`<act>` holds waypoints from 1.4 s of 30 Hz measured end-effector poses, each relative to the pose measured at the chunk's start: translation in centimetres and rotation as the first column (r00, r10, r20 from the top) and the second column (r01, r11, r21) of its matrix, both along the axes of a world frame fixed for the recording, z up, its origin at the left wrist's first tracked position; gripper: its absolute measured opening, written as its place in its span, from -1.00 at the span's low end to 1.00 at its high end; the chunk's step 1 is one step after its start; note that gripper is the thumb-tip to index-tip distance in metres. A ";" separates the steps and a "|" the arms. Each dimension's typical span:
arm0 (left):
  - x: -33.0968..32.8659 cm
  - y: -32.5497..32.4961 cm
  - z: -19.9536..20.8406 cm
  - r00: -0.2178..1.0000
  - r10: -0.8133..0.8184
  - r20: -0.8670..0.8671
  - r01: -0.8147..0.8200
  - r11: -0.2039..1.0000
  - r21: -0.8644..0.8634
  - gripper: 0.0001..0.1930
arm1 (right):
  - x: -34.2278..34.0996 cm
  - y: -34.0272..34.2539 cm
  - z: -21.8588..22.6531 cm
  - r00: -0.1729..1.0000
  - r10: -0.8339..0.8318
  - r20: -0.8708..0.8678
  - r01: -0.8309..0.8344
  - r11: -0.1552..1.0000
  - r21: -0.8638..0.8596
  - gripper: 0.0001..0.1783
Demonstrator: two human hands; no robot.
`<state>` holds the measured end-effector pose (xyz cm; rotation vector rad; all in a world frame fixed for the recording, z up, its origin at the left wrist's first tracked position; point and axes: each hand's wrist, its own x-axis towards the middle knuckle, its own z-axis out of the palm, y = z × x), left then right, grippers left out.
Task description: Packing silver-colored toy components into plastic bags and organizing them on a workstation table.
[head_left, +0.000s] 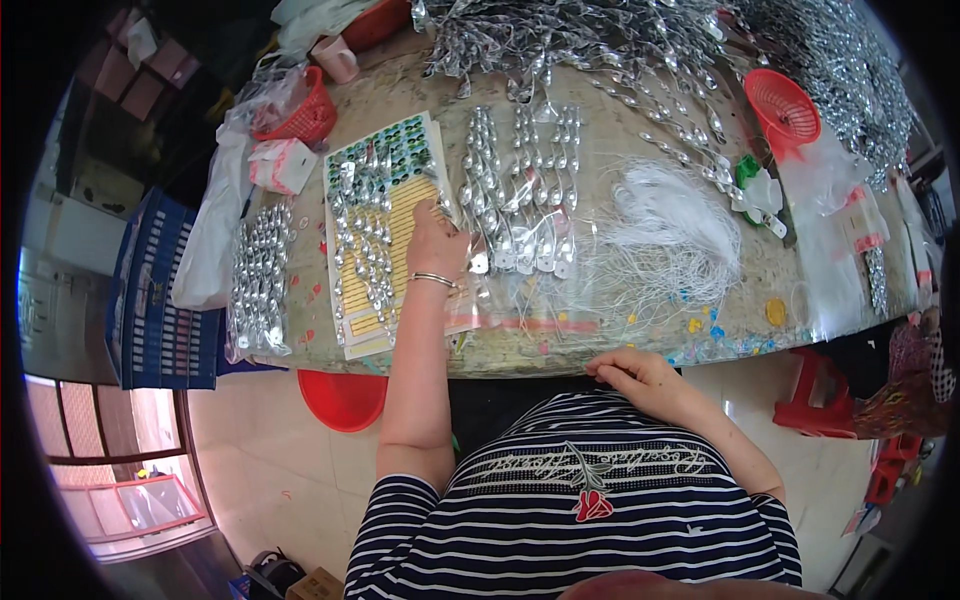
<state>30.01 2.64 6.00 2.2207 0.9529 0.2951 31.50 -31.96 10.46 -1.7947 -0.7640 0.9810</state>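
Note:
My left hand, with a bracelet at the wrist, is over a yellow-striped sheet. Its fingers are bent and closed; what they hold, if anything, is hidden. Green round stickers fill the sheet's far end. Twisted silver strands in clear wrapping lie across the sheet's left part. Just right of this hand, a row of twisted silver strands with white tabs rests on clear plastic. My right hand is at the table's front edge, thumb and fingers pinched together; anything between them is too small to make out.
A tangle of white string lies right of the strands. Piles of silver strands cover the back. Red baskets stand at both sides. A bagged silver bundle is at the left, near a blue crate. A red stool stands right.

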 end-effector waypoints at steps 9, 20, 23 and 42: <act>-1.6 2.7 0.4 0.933 0.162 0.321 -0.071 0.958 -0.277 -0.41 | 0.8 -1.2 -1.2 0.999 -0.041 -0.009 0.041 0.999 0.012 -0.74; -2.2 4.5 4.7 0.779 0.347 0.523 -0.080 0.881 -0.466 -0.50 | -0.1 -2.0 -1.8 0.995 -0.094 -0.044 0.094 0.996 0.004 -0.74; -2.7 6.5 4.9 0.860 0.239 0.451 -0.092 0.942 -0.323 -0.51 | -0.4 -1.7 -2.2 0.993 -0.101 -0.062 0.101 0.995 -0.002 -0.74; -6.2 2.2 -1.4 0.916 -0.107 0.387 -0.045 0.930 0.366 -0.57 | 1.0 4.4 -0.2 0.999 0.032 -0.008 -0.032 0.998 0.052 -0.78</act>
